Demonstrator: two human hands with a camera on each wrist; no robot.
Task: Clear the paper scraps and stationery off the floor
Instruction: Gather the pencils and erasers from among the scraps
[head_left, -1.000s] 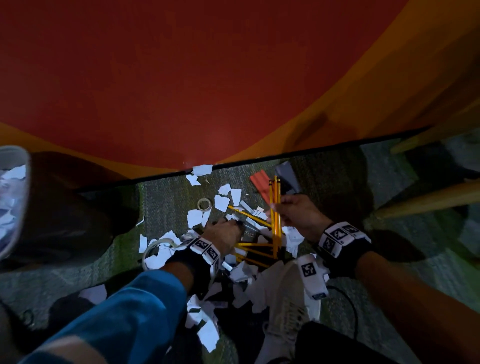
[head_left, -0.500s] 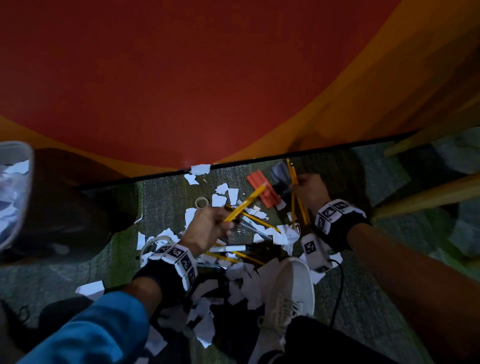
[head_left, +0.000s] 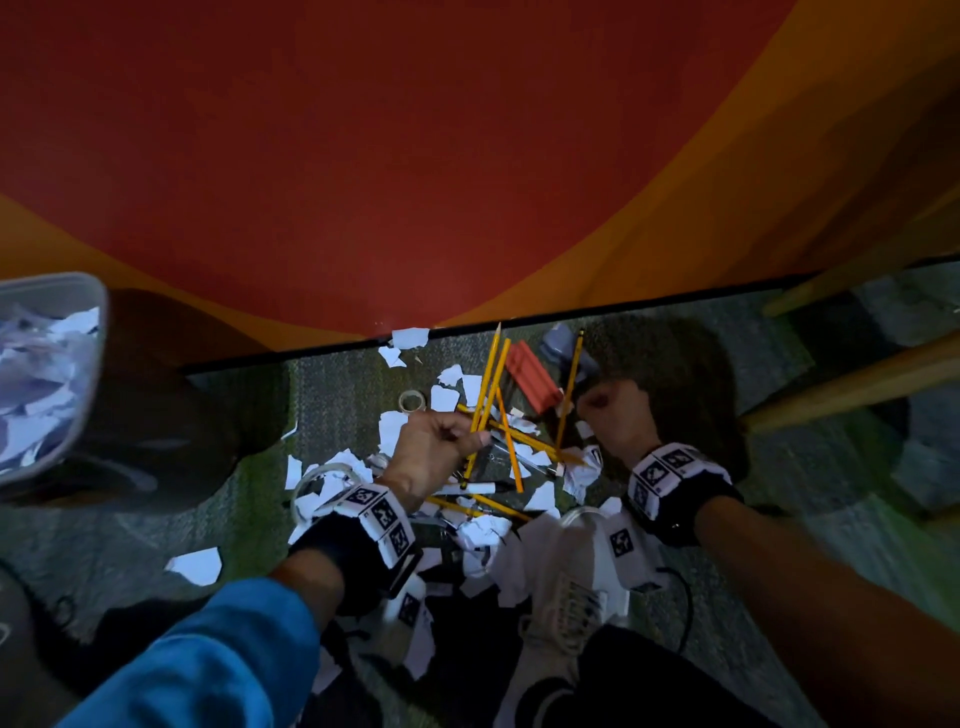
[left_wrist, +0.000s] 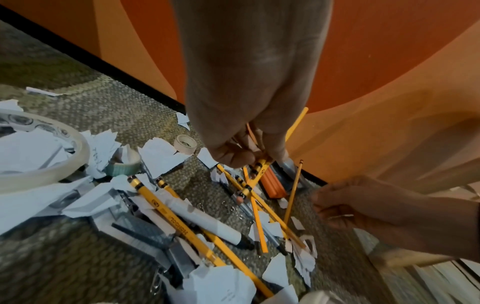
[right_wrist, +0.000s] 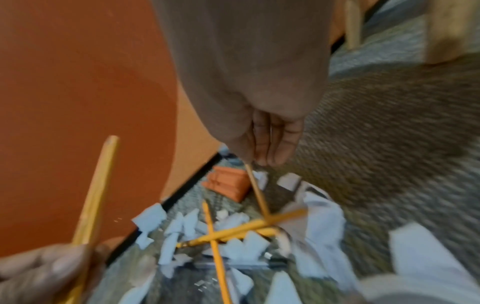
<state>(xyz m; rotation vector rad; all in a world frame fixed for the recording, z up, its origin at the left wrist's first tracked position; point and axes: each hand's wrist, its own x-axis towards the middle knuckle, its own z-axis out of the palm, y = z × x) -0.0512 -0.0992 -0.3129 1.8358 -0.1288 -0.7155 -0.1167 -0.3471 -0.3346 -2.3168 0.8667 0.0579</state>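
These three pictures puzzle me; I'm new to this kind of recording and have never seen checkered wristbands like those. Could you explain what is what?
There is no machine here: a person wears three cameras. The head view looks down at both hands; each wrist view looks along one hand, from a camera at the checkered bands.

The carpet by the orange wall is littered with torn paper scraps, yellow pencils, a white marker, rolls of tape and an orange block. A bin with paper in it stands at the left.

The left hand grips a few pencils, tips up. The right hand pinches one pencil. The right wrist view is blurred.
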